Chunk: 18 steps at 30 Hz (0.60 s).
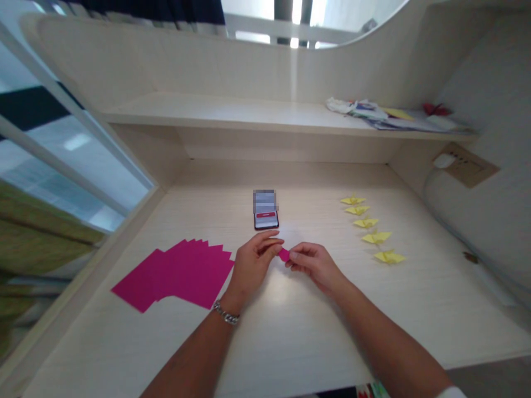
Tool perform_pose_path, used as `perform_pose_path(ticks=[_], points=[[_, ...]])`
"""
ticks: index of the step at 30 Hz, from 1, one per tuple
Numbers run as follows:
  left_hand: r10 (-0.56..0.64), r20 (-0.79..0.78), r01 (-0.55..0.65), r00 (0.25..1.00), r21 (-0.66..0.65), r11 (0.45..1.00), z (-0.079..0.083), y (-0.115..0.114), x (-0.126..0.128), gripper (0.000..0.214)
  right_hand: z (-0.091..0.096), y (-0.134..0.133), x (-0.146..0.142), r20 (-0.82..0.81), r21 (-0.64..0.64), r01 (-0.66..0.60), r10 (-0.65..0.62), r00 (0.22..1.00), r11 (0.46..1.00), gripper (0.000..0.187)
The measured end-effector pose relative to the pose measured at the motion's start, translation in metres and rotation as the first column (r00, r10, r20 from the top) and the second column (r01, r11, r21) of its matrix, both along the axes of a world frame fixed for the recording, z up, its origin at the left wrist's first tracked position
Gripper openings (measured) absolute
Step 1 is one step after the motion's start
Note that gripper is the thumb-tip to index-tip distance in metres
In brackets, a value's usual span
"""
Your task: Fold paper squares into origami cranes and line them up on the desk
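My left hand [253, 260] and my right hand [312, 264] meet above the middle of the desk [290, 331]. Together they pinch a small folded piece of magenta paper [284, 255], most of it hidden by the fingers. Both hands have their fingers curled closed on it. A metal bracelet [226, 313] sits on my left wrist. Left of my hands lies a fanned stack of magenta paper sheets [178, 272]. Just beyond the hands a phone [265, 210] lies flat with its screen lit.
Several yellow folded paper cranes [371, 228] lie in a row at the right. A shelf [249, 113] above the desk holds papers and a red folded item [398, 116]. A wall socket with a plug and cable [452, 163] is on the right wall.
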<state>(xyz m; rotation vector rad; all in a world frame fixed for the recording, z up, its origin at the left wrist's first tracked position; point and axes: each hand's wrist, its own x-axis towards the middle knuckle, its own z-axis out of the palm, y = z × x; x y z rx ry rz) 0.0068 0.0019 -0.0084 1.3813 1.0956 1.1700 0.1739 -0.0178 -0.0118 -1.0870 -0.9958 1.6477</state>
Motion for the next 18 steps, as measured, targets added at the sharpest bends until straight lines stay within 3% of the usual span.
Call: perform_pose_path(ticks=[4, 10, 14, 18], points=[[0.079, 0.078, -0.077, 0.994, -0.027, 0.997, -0.0056, -0.0008, 0.0068, 0.032, -0.0044, 0.0022, 0.0002, -0.015, 0.05, 0.054, -0.053, 0.998, 0.997, 0.024], [-0.045, 0.007, 0.046, 0.999, -0.021, 0.999, -0.0052, -0.0041, 0.0091, 0.019, -0.0077, 0.0058, 0.002, 0.01, 0.163, 0.122, -0.125, 0.992, 0.979, 0.023], [-0.055, 0.04, 0.055, 0.998, -0.018, 0.998, -0.0024, -0.0054, 0.0094, 0.018, -0.0037, 0.0049, 0.0021, 0.06, 0.206, 0.114, -0.129, 0.99, 0.972, 0.02], [-0.041, 0.037, 0.043, 0.998, -0.03, 0.999, -0.0001, -0.0052, 0.0088, 0.016, -0.0019, 0.0042, 0.0, 0.065, 0.169, 0.136, -0.149, 0.987, 0.976, 0.019]])
